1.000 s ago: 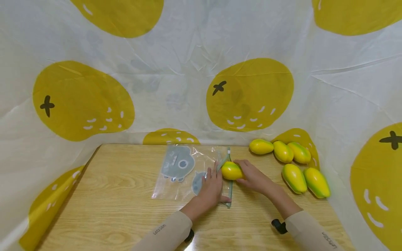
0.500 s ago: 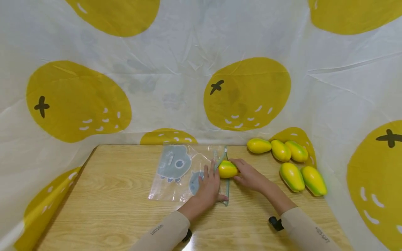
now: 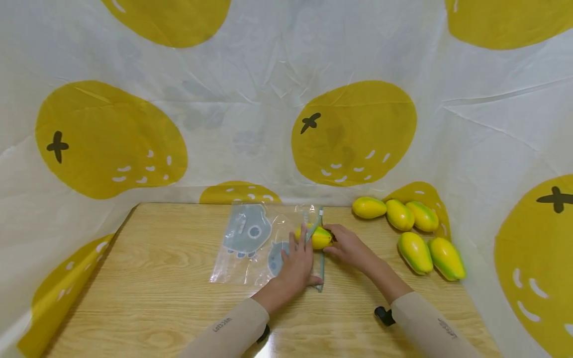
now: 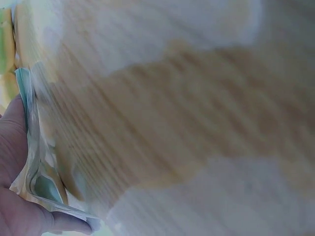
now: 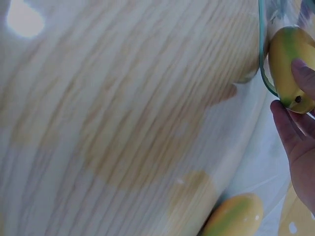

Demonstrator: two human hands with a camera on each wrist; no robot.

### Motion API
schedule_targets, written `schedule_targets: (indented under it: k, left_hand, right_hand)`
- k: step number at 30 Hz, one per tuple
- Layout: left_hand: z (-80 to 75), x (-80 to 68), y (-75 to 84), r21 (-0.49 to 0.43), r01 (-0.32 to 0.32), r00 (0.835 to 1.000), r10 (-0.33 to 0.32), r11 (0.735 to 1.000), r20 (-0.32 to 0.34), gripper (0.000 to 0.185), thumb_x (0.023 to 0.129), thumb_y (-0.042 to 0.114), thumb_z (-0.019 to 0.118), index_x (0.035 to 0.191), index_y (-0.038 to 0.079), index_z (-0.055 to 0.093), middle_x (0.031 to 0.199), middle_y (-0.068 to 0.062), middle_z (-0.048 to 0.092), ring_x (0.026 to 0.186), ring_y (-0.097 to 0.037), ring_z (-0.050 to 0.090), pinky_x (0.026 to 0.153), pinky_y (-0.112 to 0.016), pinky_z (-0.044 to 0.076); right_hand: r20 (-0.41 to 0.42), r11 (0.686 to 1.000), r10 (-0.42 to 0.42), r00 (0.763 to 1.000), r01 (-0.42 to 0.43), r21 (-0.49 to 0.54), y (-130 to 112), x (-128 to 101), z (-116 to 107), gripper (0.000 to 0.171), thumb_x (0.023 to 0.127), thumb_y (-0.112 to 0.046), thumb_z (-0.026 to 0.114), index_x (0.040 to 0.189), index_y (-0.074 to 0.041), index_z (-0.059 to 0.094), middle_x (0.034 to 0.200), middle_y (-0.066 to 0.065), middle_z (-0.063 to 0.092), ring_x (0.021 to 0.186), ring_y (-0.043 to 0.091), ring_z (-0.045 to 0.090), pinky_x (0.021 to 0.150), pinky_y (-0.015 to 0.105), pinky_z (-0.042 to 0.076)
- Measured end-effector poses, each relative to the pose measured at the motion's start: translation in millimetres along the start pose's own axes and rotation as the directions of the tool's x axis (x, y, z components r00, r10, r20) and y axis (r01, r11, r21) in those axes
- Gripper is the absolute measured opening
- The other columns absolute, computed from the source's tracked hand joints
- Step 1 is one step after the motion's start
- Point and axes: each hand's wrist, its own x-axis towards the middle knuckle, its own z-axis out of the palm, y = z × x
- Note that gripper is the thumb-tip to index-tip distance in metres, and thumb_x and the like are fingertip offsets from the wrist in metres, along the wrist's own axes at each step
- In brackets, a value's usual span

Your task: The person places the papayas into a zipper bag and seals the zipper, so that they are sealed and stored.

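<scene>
The mango [image 3: 319,237] has slid left into the bag [image 3: 268,243]; your left hand [image 3: 297,263] pinches its mouth wide so your right hand [image 3: 346,246] can grip and push.

mango [image 3: 316,237] pushed leftward, now partway inside the clear bag [image 3: 264,243] mouth

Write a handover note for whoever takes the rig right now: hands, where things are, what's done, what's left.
Left hand: grips the mouth edge of the clear plastic zip bag with grey cartoon prints, which lies flat on the wooden table.
Right hand: holds the yellow-green toy mango, partway through the bag's mouth.
Done: mouth is open, one mango partly in.
Left: five more yellow-green toy mangoes lie on the table to the right, outside the bag; bag is unsealed.
</scene>
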Motion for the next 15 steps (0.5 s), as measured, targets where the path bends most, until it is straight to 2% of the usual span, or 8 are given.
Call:
schedule_targets:
  k: [8, 15]
  left_hand:
    - [-1.2, 0.7, -0.5, 0.018, 0.004, 1.000, -0.004, 1.000, -0.010, 0.128, 0.065, 0.069, 0.084, 0.160, 0.001, 0.031, 0.173, -0.020, -0.003, 0.152, -0.058, 0.019, 0.096, -0.067, 0.053]
    - [0.2, 0.5, -0.5, 0.029, 0.018, 1.000, -0.018, 0.999, 0.005, 0.127, 0.065, 0.071, 0.084, 0.160, 0.004, 0.033, 0.174, -0.019, -0.003, 0.152, -0.057, 0.018, 0.097, -0.065, 0.053]
  right_hand:
    - [-0.049, 0.999, 0.043, 0.998, -0.041, 0.030, -3.6, 11.1, 9.4, 0.057, 0.087, -0.018, 0.084, 0.133, 0.001, 0.056, 0.125, 0.018, 0.060, 0.102, 0.025, 0.062, 0.090, 0.042, 0.057]
    - [-0.048, 0.997, 0.025, 0.999, -0.022, 0.068, -1.5, 10.8, 9.7, 0.057, 0.090, -0.015, 0.080, 0.139, 0.000, 0.055, 0.125, 0.018, 0.056, 0.100, 0.025, 0.064, 0.087, 0.037, 0.059]
